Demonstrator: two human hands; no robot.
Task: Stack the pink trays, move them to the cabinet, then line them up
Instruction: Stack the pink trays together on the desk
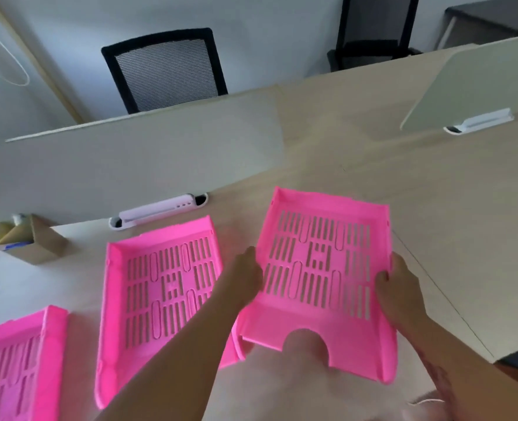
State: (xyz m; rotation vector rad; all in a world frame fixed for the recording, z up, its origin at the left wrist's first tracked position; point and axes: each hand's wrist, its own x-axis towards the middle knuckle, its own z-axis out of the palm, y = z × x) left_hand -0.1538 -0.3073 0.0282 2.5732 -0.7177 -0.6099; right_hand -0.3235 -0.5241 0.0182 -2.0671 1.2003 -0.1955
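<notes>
While both hands grip the right pink tray (324, 268) | left hand (247, 273) on left edge | right hand (399, 288) on right edge

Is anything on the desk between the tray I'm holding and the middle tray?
Nothing visible does. The held tray sits beside the middle tray; only the left hand and its forearm cross the gap. The right hand grips the far side.

Looked like smooth, slightly glossy moulded plastic with slotted floors: bright pink right-hand tray (327, 268), matching pink middle tray (160, 287), pink left-hand tray (17, 360). Showed a matt pale wood-grain laminate on the bench (434, 208). Appeared as brown matt cardboard, the small box (31, 241); as black mesh fabric, the chair back (166, 74).
</notes>
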